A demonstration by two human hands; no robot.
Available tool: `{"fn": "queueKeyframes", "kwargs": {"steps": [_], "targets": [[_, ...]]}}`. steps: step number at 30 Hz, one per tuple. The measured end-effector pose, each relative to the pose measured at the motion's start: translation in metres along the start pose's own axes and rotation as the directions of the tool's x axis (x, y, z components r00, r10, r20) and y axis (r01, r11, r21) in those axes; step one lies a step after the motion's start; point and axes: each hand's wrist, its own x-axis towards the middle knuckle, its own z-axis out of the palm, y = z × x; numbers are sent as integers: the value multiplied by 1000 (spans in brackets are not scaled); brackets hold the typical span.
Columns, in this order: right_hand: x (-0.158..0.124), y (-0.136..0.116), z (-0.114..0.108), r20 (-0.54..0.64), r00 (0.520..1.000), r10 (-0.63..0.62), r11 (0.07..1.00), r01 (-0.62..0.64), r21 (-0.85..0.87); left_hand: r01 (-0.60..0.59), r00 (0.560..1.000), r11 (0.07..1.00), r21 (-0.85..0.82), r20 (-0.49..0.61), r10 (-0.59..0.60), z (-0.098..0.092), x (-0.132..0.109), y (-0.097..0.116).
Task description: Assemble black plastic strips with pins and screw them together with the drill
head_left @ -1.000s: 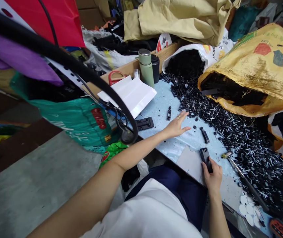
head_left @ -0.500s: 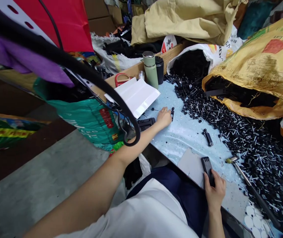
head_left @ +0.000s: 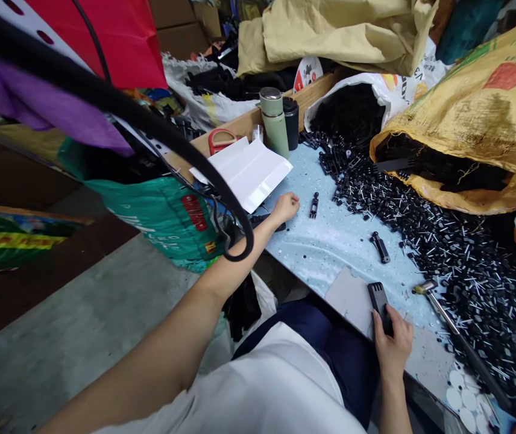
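My left hand (head_left: 286, 207) reaches out over the pale blue table (head_left: 330, 241), its fingers curled in a pinch, next to a flat black plastic part (head_left: 264, 222) lying under the wrist. What the pinch holds is too small to make out. A small black clip (head_left: 314, 205) lies just right of that hand. My right hand (head_left: 392, 340) rests near the table's front edge, fingers closed on a black ribbed plastic piece (head_left: 378, 298) that lies on a grey card (head_left: 351, 298).
A big heap of small black parts with metal pins (head_left: 443, 241) covers the right of the table, spilling from a yellow sack (head_left: 475, 120). A hammer (head_left: 448, 319), a green flask (head_left: 275, 123), white paper (head_left: 249, 169), red scissors (head_left: 222, 140) and a black hose (head_left: 158, 132) lie around.
My left hand drew back from the heap's edge leftward to the black flat part and closed into a pinch. My right hand kept hold of the ribbed piece.
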Motion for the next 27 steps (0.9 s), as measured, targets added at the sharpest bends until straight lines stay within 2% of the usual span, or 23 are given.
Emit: {"fn": "queueKeyframes", "kwargs": {"steps": [5, 10, 12, 13, 15, 17, 18, 21, 27], "targets": [[-1, 0, 0, 16, 1000, 17, 1000, -17, 1, 78, 995, 988, -132, 67, -70, 6, -3, 2], [-1, 0, 0, 16, 999, 32, 999, -32, -1, 58, 998, 993, -101, 28, -56, -1, -13, 3], [0, 0, 0, 8, 1000, 18, 1000, -18, 3, 8, 999, 1000, 6, -38, -8, -7, -22, 4], [1, 0, 0, 4, 1000, 6, 1000, -6, 4, -12, 996, 990, 141, -82, 24, -11, -27, 4], [2, -1, 0, -3, 1000, -16, 1000, 16, 3, 8, 985, 881, 473, -154, 74, -17, -34, 6], [3, -2, 0, -9, 1000, -29, 1000, 29, 3, 89, 981, 723, 685, -187, 57, -21, -34, 8], [3, -2, 0, -11, 999, -32, 999, 33, 3, 122, 982, 687, 716, -188, 21, -22, -32, 9], [2, -1, 1, -15, 1000, -24, 1000, 24, 4, 135, 988, 675, 725, -150, -36, -22, -21, 11], [-3, 3, 2, 28, 999, 34, 999, -34, 5, 41, 995, 703, 710, -89, 33, -21, -8, 9]]}}
